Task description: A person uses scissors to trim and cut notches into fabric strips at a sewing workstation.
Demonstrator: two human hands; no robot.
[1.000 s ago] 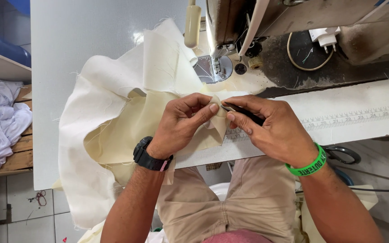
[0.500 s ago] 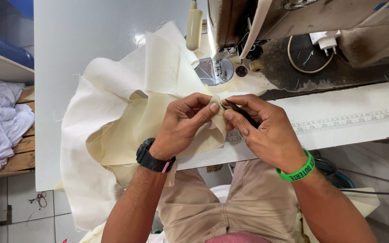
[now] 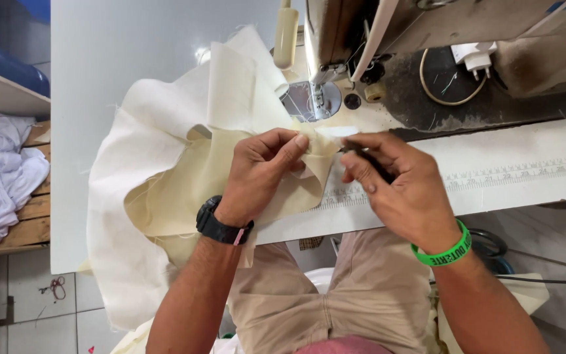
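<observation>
Cream fabric (image 3: 185,190) corner pinched, pointing toward right hand (image 3: 397,190), left hand (image 3: 263,167)

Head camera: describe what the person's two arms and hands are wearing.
Both forearms are bare, with no sleeves or gloves. The left hand has a black wristwatch with a chunky strap on its wrist. The right hand has a bright green band with dark lettering on its wrist. No rings show.
</observation>
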